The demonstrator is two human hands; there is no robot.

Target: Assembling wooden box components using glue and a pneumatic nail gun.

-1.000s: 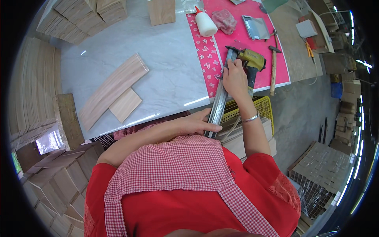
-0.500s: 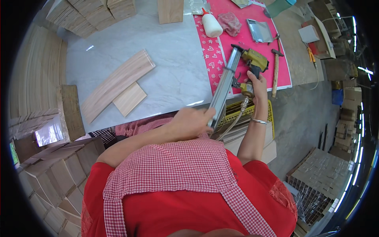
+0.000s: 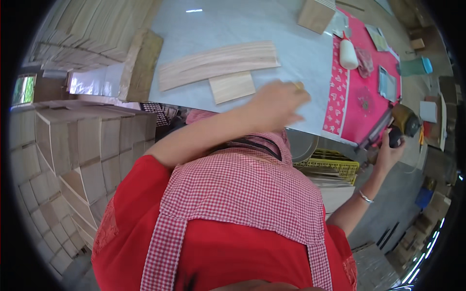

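Note:
On the right, my right hand is closed around the black handle of a yellow pneumatic nail gun. The gun lies tilted over the pink mat's near right corner, and its magazine is blurred. My left hand is above the table's front edge, blurred, thumb apart from the bent fingers, with a yellow ring on one finger. Nothing shows in its grasp. To its left a small wooden board lies flat, its far edge against a longer wooden strip.
A white glue bottle and a crumpled pink cloth lie on the pink mat. Stacked boards and a wooden block border the table's left side. A yellow crate is below the front edge.
My left hand has left the nail gun's magazine and moved right and up over the table. My right hand has carried the gun rightward. The view has turned, showing more on the left.

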